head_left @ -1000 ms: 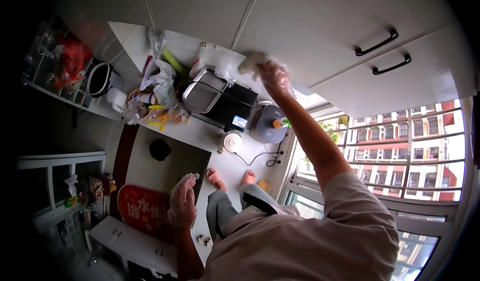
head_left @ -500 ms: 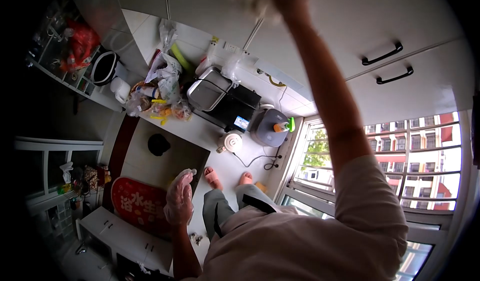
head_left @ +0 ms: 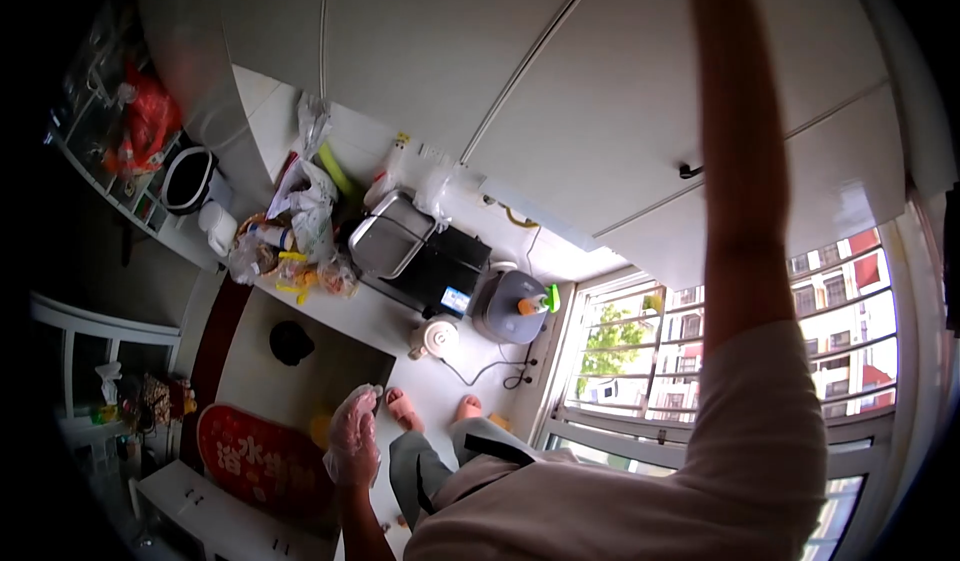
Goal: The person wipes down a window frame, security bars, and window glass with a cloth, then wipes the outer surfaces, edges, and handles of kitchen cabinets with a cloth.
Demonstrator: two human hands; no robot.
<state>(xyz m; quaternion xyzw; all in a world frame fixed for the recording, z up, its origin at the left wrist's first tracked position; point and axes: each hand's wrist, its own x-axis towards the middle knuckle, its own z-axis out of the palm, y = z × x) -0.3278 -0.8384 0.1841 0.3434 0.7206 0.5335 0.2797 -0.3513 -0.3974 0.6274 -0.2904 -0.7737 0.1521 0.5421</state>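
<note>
My left hand (head_left: 353, 437), in a clear plastic glove, hangs low beside my body over the floor; its fingers look bent together, and whether anything is in them is hidden. My right arm reaches straight up past the white cabinet doors (head_left: 600, 91), and my right hand is beyond the top edge of the view. A black cabinet handle (head_left: 690, 171) shows just left of that forearm.
On the counter stand a metal tray (head_left: 392, 236) on a black appliance (head_left: 440, 266), a grey appliance (head_left: 512, 306), an orange-and-green spray bottle (head_left: 535, 304), a kettle (head_left: 436, 339) and plastic bags (head_left: 312, 211). A barred window (head_left: 620, 346) is at the right.
My right hand, with a light cloth in it earlier, has moved up along the cabinets and out of view. My left hand stays low. The whole view has shifted.
</note>
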